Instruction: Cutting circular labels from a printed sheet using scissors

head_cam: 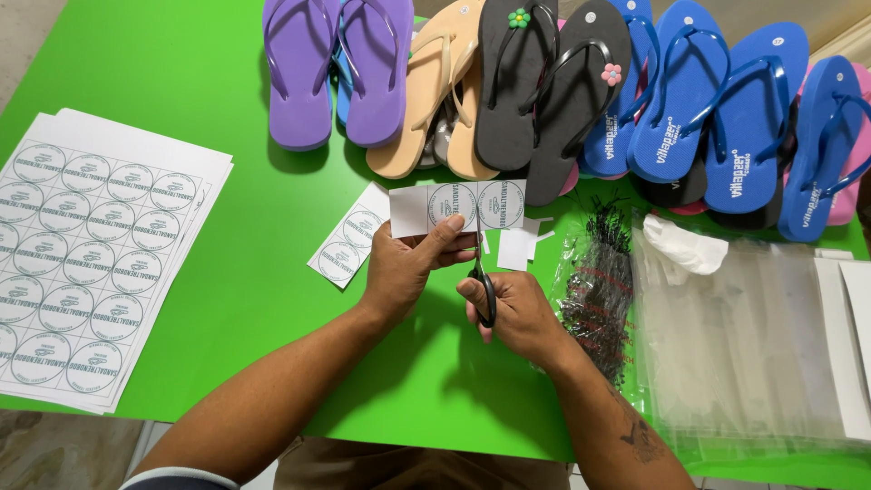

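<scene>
Left hand (399, 272) pinches a white paper strip of two round printed labels (458, 207) above the green table (227, 272), right hand (517, 313) grips black-handled scissors (481, 272) mid-snip, a few cut pieces (349, 238) lying nearby, thick white stack of uncut label sheets (91, 254) untouched.

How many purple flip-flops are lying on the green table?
2. Both lie side by side at the left end of the row along the table's far edge: one purple flip-flop outermost, the other just right of it. More may be hidden under neighbouring sandals.
</scene>
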